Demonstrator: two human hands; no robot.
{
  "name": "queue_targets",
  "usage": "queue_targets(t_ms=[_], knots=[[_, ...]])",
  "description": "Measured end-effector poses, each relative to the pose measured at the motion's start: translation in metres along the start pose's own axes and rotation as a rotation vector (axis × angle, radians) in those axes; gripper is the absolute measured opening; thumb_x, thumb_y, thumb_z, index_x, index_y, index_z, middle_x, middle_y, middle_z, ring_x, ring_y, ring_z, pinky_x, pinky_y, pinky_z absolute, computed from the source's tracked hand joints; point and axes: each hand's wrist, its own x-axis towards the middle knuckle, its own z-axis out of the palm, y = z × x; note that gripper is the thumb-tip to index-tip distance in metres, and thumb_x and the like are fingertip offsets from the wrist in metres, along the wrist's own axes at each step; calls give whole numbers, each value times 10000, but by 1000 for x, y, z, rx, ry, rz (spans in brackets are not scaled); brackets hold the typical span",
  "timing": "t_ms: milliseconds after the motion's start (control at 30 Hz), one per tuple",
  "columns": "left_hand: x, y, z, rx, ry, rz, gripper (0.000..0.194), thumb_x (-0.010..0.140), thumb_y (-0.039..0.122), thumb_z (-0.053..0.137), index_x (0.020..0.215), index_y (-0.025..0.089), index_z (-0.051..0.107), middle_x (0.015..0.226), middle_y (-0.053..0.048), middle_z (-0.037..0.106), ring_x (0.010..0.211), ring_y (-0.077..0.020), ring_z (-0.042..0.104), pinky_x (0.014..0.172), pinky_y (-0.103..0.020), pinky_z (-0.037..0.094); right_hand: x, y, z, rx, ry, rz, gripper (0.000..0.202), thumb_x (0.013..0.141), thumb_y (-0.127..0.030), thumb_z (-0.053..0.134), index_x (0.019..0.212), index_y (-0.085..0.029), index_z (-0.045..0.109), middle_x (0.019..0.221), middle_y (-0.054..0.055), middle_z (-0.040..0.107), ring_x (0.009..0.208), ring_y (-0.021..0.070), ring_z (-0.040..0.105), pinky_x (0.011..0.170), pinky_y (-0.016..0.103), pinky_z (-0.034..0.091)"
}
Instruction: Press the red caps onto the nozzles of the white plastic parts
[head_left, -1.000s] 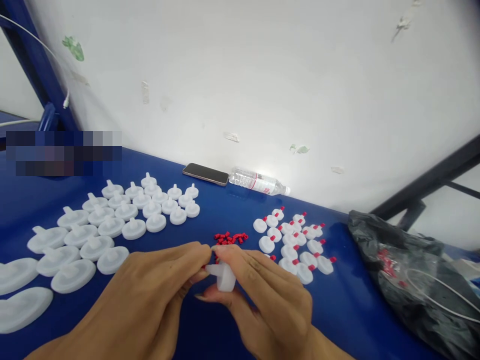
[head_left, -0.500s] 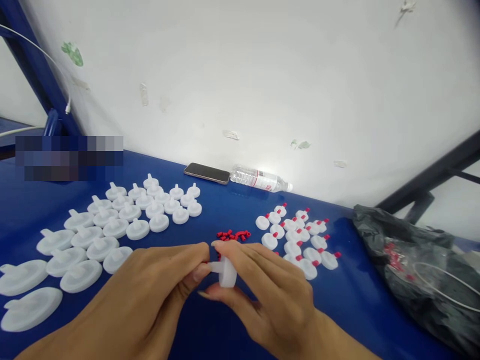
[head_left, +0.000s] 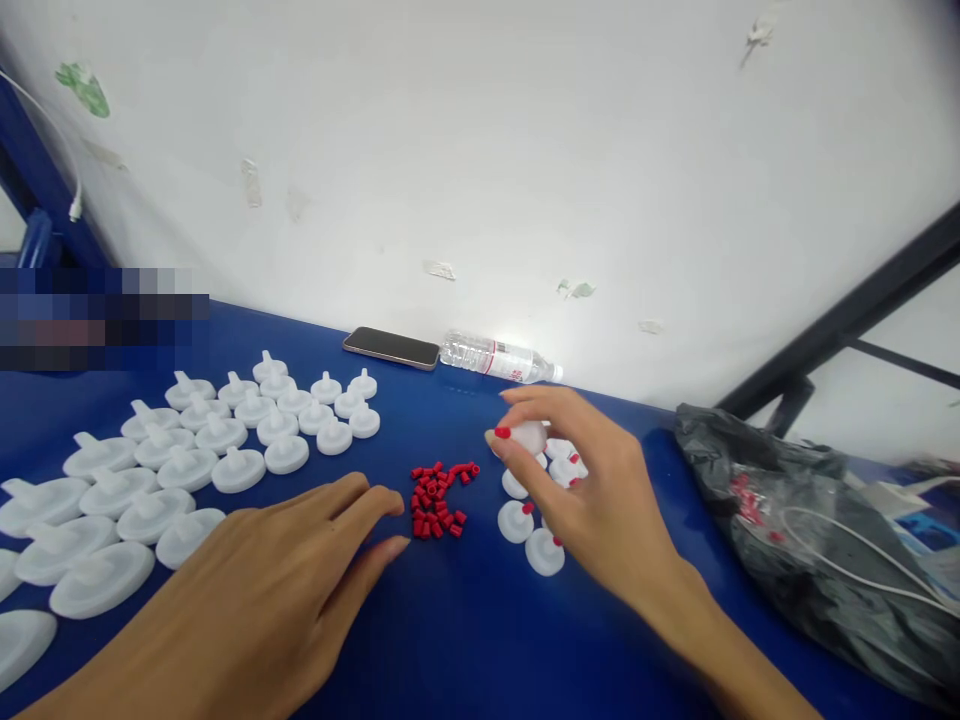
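Between its thumb and fingers, my right hand [head_left: 592, 480] grips a white disc-shaped piece [head_left: 531, 436] with a red cap [head_left: 502, 433] on its stem. It hovers over a group of similar red-capped white pieces [head_left: 545, 552], partly hiding them. My left hand [head_left: 300, 560] rests low over the table, thumb and fingers apart, with nothing visible in it. Just right of its fingertips lies a pile of small red caps [head_left: 433, 500]. On the left, several uncapped white disc pieces [head_left: 238, 470] stand in rows, stems up.
A phone [head_left: 391, 347] and a clear water bottle [head_left: 499, 358] lie along the wall at the back of the blue table [head_left: 450, 640]. At the right, a black plastic bag [head_left: 750, 570] holds a clear bag of red caps [head_left: 750, 500]. A white cable crosses it.
My hands have moved apart. The right hand has carried the white piece up and right over the capped group; its red cap now shows. My left hand has let go, and the view has shifted right.
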Motion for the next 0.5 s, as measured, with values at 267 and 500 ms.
queue_targets(t_ms=[267, 500], knots=[[-5, -2, 19, 141, -189, 37, 577, 1231, 219, 327, 1155, 288, 895, 1103, -80, 921, 733, -265, 891, 469, -332, 534, 1, 25, 7, -99, -176, 87, 68, 1153, -285, 916, 1089, -275, 894, 1126, 48, 910, 1024, 285, 875, 971, 427, 680], [-5, -8, 17, 33, -418, -45, 619, 1108, 68, 316, 1187, 315, 878, 1166, -65, 893, 822, -230, 878, 581, -278, 591, -2, 36, 14, -231, -267, 114, 86, 1204, -238, 806, 1143, -250, 865, 1131, 71, 936, 1030, 306, 880, 1019, 468, 673]])
